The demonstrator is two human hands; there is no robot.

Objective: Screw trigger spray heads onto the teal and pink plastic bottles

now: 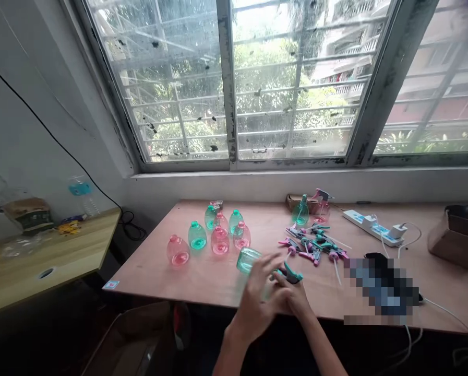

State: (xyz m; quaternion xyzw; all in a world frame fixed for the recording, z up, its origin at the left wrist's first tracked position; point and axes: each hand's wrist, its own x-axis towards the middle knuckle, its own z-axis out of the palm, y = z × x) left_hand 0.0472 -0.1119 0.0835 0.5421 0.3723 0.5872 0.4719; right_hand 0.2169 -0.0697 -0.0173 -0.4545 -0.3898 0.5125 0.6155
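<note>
A see-through green bottle (pixel 246 259) is tipped on its side above the front of the table, its base pointing left. The fingers of my left hand (pixel 257 295) curl around its neck end, which they partly hide. My right hand (pixel 294 295) meets the left one and grips a teal and dark grey spray head (pixel 291 273) at that same end. Whether the spray head sits on the bottle's neck is covered by my fingers. Just beyond my right hand lies a pile of pink, teal and grey spray heads (pixel 312 243) with thin tubes.
Several green and pink bottles, including a pink bottle (pixel 178 250), stand left on the table (pixel 151 277). A green bottle (pixel 300 211) and a pink bottle with spray head (pixel 321 206) stand at the back. Rightward are a power strip (pixel 372 228), a cardboard box (pixel 455 237) and a blurred-out object (pixel 386 287).
</note>
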